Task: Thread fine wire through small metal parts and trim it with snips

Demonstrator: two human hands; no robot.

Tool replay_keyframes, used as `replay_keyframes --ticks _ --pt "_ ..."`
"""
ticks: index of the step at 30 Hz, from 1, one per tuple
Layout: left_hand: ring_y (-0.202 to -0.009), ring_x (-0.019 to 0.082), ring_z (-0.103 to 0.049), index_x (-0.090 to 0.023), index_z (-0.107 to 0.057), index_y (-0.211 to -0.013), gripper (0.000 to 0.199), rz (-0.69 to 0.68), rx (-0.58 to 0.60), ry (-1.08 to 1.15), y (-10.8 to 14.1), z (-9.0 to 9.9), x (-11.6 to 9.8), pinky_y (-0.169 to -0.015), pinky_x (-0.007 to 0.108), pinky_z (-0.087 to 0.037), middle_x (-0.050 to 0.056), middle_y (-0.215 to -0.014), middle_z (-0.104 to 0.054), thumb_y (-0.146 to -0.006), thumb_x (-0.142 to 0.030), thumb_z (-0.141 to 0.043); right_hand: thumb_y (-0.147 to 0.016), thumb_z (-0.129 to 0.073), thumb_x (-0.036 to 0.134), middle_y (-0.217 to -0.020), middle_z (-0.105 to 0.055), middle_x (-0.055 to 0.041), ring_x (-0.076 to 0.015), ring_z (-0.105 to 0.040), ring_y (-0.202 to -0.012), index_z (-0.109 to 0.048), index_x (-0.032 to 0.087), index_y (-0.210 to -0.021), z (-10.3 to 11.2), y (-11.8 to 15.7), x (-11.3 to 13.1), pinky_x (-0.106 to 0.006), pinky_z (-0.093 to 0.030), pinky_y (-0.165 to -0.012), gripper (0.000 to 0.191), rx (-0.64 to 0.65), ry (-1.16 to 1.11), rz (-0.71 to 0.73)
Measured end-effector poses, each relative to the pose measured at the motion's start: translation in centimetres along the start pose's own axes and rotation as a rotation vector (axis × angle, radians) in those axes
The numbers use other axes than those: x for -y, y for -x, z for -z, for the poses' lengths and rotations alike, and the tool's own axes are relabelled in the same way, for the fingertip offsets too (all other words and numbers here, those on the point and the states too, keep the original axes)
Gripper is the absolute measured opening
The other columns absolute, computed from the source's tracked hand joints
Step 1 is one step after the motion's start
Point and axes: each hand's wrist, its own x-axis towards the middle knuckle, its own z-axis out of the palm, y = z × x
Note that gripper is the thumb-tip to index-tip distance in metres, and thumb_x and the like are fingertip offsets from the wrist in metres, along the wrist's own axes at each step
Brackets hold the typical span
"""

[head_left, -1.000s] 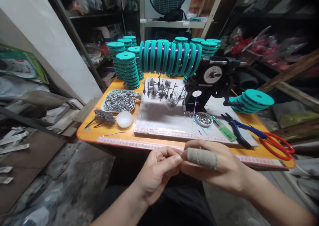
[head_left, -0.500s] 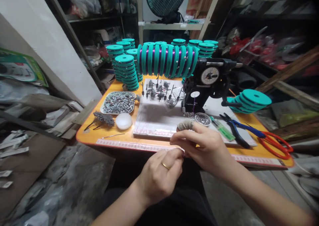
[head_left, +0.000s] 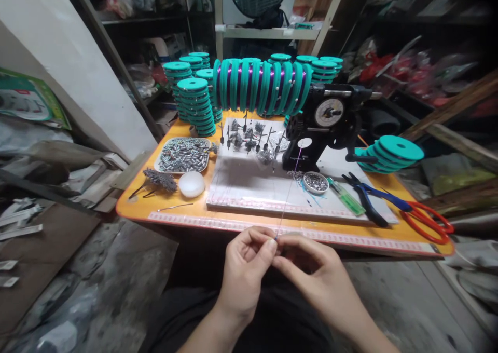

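Observation:
My left hand [head_left: 247,270] is closed in a pinch just past the table's front edge, with thin purple fishing line [head_left: 288,200] between thumb and forefinger. My right hand [head_left: 315,265] meets it from the right, its fingertips pinched on the line's end; a tiny dark piece shows between the two hands. Taut, the line climbs to a white disc [head_left: 305,143] on the black winding machine [head_left: 329,114]. A row of teal foam spools [head_left: 262,85] wound with purple line sits on the machine's shaft.
Small metal pieces fill a tray [head_left: 155,161] at left, near a white round dish [head_left: 192,185]. At right are a bowl of small metal parts [head_left: 316,182], a green case [head_left: 348,200], pliers [head_left: 368,202] and red-handled scissors [head_left: 428,220]. Teal spools [head_left: 194,104] stand stacked behind.
My right hand has come down from above the board to beside my left. My left hand has turned, thumb now uppermost. The line now slants toward me instead of hanging straight down.

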Motion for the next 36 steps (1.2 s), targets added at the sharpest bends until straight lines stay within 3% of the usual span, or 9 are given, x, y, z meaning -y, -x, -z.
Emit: replay_keyframes --ticks 3,8,12,17,19,24,30,33,36 --pt "-0.078 0.011 -0.058 -0.014 -0.057 -0.075 0.019 0.025 0.010 0.048 0.0 0.0 0.2 -0.074 0.025 -0.048 0.004 -0.091 -0.059 -0.087 -0.025 -0.065 -0.086 -0.066 0.021 -0.073 -0.067 -0.0003 -0.0131 -0.063 -0.064 -0.069 0.022 -0.086 0.0 0.1 -0.3 -0.023 -0.051 -0.057 0.003 -0.073 0.078 0.090" --pt "-0.081 0.012 -0.055 -0.015 -0.061 -0.076 0.014 -0.038 0.045 0.001 -0.4 0.5 0.2 -0.071 0.021 -0.046 0.003 -0.090 -0.056 -0.086 -0.023 -0.067 -0.087 -0.056 0.004 -0.074 -0.058 -0.0039 -0.0130 -0.055 -0.064 -0.069 0.016 -0.102 1.5 0.8 -0.6 -0.024 -0.047 -0.055 0.023 -0.069 0.409 0.475" --pt "-0.077 0.010 -0.053 -0.014 -0.063 -0.075 0.012 -0.095 0.072 -0.097 -0.4 0.8 -0.4 -0.065 0.019 -0.045 0.004 -0.094 -0.053 -0.085 -0.018 -0.067 -0.083 -0.056 -0.004 -0.076 -0.056 -0.0045 -0.0139 -0.053 -0.069 -0.068 0.014 -0.104 2.7 0.7 -0.4 -0.026 -0.047 -0.059 0.029 -0.087 0.572 0.635" --pt "-0.060 0.005 -0.048 -0.015 -0.063 -0.083 0.007 -0.459 0.123 -0.562 -0.4 1.2 -1.6 -0.053 0.019 -0.044 0.004 -0.097 -0.051 -0.085 -0.008 -0.062 -0.086 -0.055 -0.001 -0.108 -0.062 -0.0145 -0.0253 -0.059 -0.110 -0.062 0.012 -0.108 3.3 -2.0 0.1 -0.044 -0.050 -0.095 0.027 -0.018 0.511 0.807" --pt "-0.058 0.004 -0.049 -0.014 -0.063 -0.087 0.012 -0.645 0.134 -0.730 -0.5 1.5 -2.3 -0.053 0.019 -0.047 0.004 -0.097 -0.052 -0.084 -0.003 -0.060 -0.091 -0.048 0.002 -0.108 -0.063 -0.0132 -0.0217 -0.063 -0.105 -0.060 0.013 -0.110 3.3 -3.3 0.6 -0.042 -0.050 -0.096 0.025 0.089 0.490 0.797" --pt "-0.086 0.018 -0.065 -0.010 -0.061 -0.098 0.015 -1.008 0.238 -1.068 -1.5 2.4 -4.0 -0.076 0.028 -0.058 0.010 -0.094 -0.061 -0.087 -0.001 -0.058 -0.093 -0.045 0.008 -0.080 -0.053 -0.0019 -0.0103 -0.055 -0.066 -0.061 0.017 -0.095 3.0 -5.1 2.6 -0.021 -0.046 -0.056 0.018 0.128 0.459 0.584" --pt "-0.069 0.023 -0.067 -0.001 -0.062 -0.097 0.012 -1.296 0.430 -1.266 -2.7 3.0 -5.3 -0.054 0.035 -0.054 0.019 -0.094 -0.072 -0.087 0.000 -0.055 -0.088 -0.047 0.000 -0.078 -0.051 -0.0001 -0.0084 -0.052 -0.066 -0.059 0.016 -0.089 3.2 -5.8 4.2 -0.019 -0.042 -0.058 0.020 0.208 0.378 0.497" --pt "-0.067 0.023 -0.068 -0.004 -0.063 -0.096 0.013 -1.349 0.455 -1.304 -2.8 3.0 -5.8 -0.055 0.035 -0.055 0.019 -0.095 -0.073 -0.087 0.000 -0.054 -0.088 -0.049 0.001 -0.077 -0.052 -0.0005 -0.0097 -0.053 -0.066 -0.060 0.016 -0.090 3.3 -5.9 3.8 -0.021 -0.043 -0.058 0.019 0.197 0.372 0.486" --pt "-0.081 0.023 -0.069 -0.009 -0.061 -0.098 0.015 -1.090 0.427 -1.297 -2.6 3.1 -6.0 -0.069 0.033 -0.058 0.016 -0.096 -0.071 -0.089 -0.002 -0.052 -0.090 -0.048 0.005 -0.089 -0.058 -0.0057 -0.0124 -0.059 -0.071 -0.062 0.017 -0.100 3.1 -5.6 3.2 -0.025 -0.050 -0.063 0.021 0.149 0.390 0.518"
